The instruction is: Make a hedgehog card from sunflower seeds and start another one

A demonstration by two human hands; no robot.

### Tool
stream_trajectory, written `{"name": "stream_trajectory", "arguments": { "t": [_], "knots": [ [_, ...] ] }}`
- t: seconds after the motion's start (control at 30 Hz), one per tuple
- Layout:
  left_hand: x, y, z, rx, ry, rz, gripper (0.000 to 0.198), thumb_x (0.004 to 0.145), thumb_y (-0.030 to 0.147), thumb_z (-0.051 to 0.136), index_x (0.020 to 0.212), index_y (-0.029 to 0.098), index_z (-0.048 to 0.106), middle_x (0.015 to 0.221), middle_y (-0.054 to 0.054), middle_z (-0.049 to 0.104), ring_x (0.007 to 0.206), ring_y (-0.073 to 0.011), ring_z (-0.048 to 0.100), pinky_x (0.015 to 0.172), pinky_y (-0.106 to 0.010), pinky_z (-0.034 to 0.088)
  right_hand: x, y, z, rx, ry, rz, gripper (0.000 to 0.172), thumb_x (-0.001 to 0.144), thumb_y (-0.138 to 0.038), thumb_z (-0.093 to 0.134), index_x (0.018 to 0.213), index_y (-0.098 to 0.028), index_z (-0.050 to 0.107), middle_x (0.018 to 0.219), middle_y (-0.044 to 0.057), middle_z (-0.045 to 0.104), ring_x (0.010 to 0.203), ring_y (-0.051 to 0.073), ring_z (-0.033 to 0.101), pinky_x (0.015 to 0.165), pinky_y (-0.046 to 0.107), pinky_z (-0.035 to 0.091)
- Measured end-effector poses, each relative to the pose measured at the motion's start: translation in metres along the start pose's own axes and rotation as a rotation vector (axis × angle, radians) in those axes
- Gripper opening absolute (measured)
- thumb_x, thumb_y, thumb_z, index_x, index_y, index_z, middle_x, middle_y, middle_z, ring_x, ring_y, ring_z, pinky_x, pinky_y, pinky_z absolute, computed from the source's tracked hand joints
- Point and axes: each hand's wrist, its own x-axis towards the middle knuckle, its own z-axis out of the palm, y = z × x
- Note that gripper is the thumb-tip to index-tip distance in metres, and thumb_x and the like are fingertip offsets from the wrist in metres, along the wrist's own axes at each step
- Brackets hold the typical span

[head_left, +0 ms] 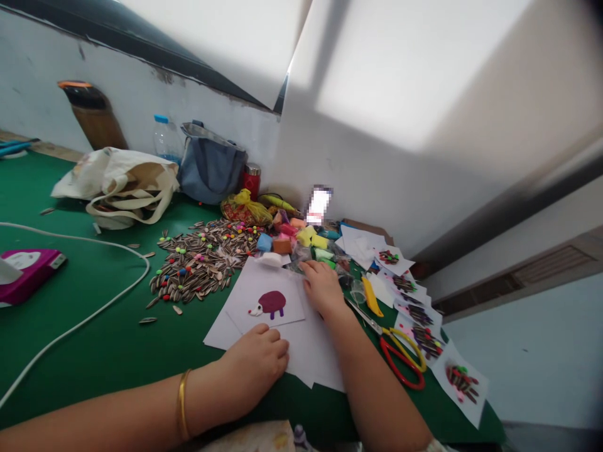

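My left hand (257, 364), a gold bracelet on its wrist, rests at the lower edge of a white paper card (294, 307). Its fingers are curled under, so anything inside them is hidden. On the card is a flat clay hedgehog (272, 303) with a maroon body, purple legs and a white snout. Beyond the card's right side, my right hand (324, 289) reaches forward with fingers apart, close to clear plastic packets (301, 253) and coloured clay blocks (282, 246). More white sheets (320, 358) lie beneath the card.
Sunflower seeds (202, 263) mixed with bright beads are heaped on the left. Scissors (402, 351) and a yellow tool (372, 296) lie at right, beside several decorated cards (464, 383). Bags (211, 166) and a phone (319, 206) are behind; a white cable (117, 295) curves at left.
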Motion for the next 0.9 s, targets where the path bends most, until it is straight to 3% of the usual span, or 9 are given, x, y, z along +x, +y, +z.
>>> {"name": "stream_trajectory", "arguments": {
  "t": [0.23,0.33,0.43,0.57,0.67,0.73,0.8,0.9],
  "knots": [
    [0.000,0.012,0.002,0.074,-0.042,0.034,0.012,0.084,0.021,0.063,0.094,0.016,0.069,0.102,-0.011,0.069,0.083,-0.0215,0.057,0.070,-0.039,0.036,0.014,-0.005,0.004,-0.104,0.025,0.065,0.021,0.095,-0.023,0.050,0.103,-0.021,0.070,0.103,0.011,0.064,0.102,0.026,0.050,0.083,0.036,0.037],
    [-0.003,0.017,0.004,0.104,-0.059,0.022,0.019,0.084,0.022,0.063,0.100,0.014,0.069,0.112,-0.012,0.068,0.087,-0.0223,0.058,0.072,-0.039,0.037,0.013,0.002,0.000,-0.129,0.078,0.174,0.022,0.095,-0.025,0.049,0.102,-0.020,0.070,0.098,0.011,0.063,0.095,0.025,0.052,0.079,0.034,0.039],
    [-0.004,0.019,0.006,0.128,-0.064,0.034,0.022,0.085,0.020,0.061,0.104,0.014,0.069,0.116,-0.013,0.068,0.088,-0.0231,0.058,0.072,-0.039,0.036,0.010,0.004,-0.004,-0.101,0.091,0.217,0.027,0.091,-0.022,0.054,0.115,-0.019,0.066,0.103,0.011,0.064,0.095,0.025,0.054,0.081,0.033,0.042],
    [-0.005,0.021,0.008,0.131,-0.061,0.045,0.029,0.085,0.023,0.061,0.111,0.012,0.069,0.120,-0.016,0.067,0.091,-0.0253,0.059,0.071,-0.039,0.036,0.006,-0.010,-0.006,0.122,0.092,-0.008,0.036,0.090,-0.014,0.049,0.122,-0.019,0.064,0.113,0.011,0.066,0.106,0.024,0.056,0.094,0.035,0.044],
    [-0.006,0.023,0.008,0.138,-0.070,0.033,0.035,0.085,0.025,0.061,0.115,0.011,0.068,0.123,-0.018,0.065,0.094,-0.0268,0.059,0.073,-0.039,0.036,0.009,-0.028,0.000,0.335,-0.036,-0.267,0.042,0.085,-0.005,0.045,0.118,-0.021,0.066,0.121,0.006,0.067,0.113,0.019,0.057,0.102,0.031,0.043],
    [-0.007,0.025,0.008,0.146,-0.071,0.029,0.037,0.085,0.026,0.061,0.118,0.010,0.067,0.124,-0.019,0.065,0.095,-0.0274,0.058,0.074,-0.039,0.036,0.013,-0.038,0.004,0.360,-0.133,-0.379,0.052,0.080,-0.002,0.046,0.126,-0.019,0.062,0.132,0.005,0.062,0.125,0.018,0.051,0.110,0.032,0.036],
    [-0.008,0.026,0.008,0.142,-0.073,0.022,0.038,0.085,0.027,0.060,0.118,0.010,0.067,0.125,-0.019,0.064,0.094,-0.0273,0.058,0.075,-0.039,0.036,0.017,-0.044,0.007,0.327,-0.218,-0.413,0.059,0.078,-0.003,0.047,0.135,-0.018,0.055,0.140,0.005,0.056,0.133,0.020,0.045,0.113,0.035,0.031],
    [-0.008,0.028,0.008,0.130,-0.079,0.010,0.038,0.085,0.028,0.059,0.118,0.011,0.068,0.125,-0.020,0.064,0.092,-0.0275,0.058,0.073,-0.040,0.035,0.015,-0.047,0.005,0.253,-0.281,-0.322,0.060,0.080,-0.008,0.048,0.138,-0.022,0.052,0.143,0.004,0.054,0.132,0.023,0.044,0.110,0.041,0.033]
  ]
}}
